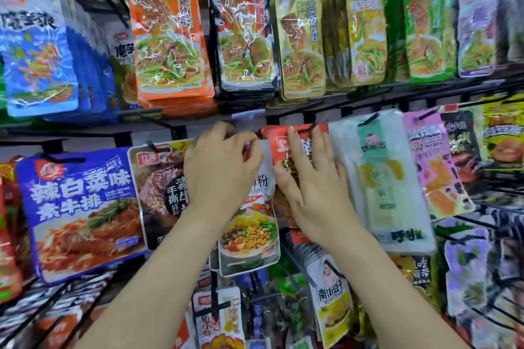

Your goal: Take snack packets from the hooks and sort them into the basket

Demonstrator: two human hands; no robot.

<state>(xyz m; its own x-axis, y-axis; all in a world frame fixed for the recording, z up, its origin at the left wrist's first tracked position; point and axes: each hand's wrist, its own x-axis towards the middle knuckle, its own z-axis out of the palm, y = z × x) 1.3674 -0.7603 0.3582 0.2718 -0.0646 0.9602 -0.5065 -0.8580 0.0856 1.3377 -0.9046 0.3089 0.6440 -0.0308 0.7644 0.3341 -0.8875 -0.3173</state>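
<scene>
Snack packets hang on black hooks in rows across a wire rack. My left hand (pixel 219 161) grips the top of a white noodle packet (pixel 251 232) with a picture of a bowl, in the middle row. My right hand (pixel 310 178) lies with straight fingers flat on a red packet (pixel 279 142) just to the right, which hangs on its hook (pixel 307 129). No basket is in view.
A blue packet (pixel 82 212) and a dark packet (pixel 158 184) hang left of my hands, a clear green-labelled packet (pixel 381 178) right. Orange (pixel 167 28), black (pixel 243 28) and gold (pixel 302 42) packets fill the upper row. Bare black hooks stick out below (pixel 215 306).
</scene>
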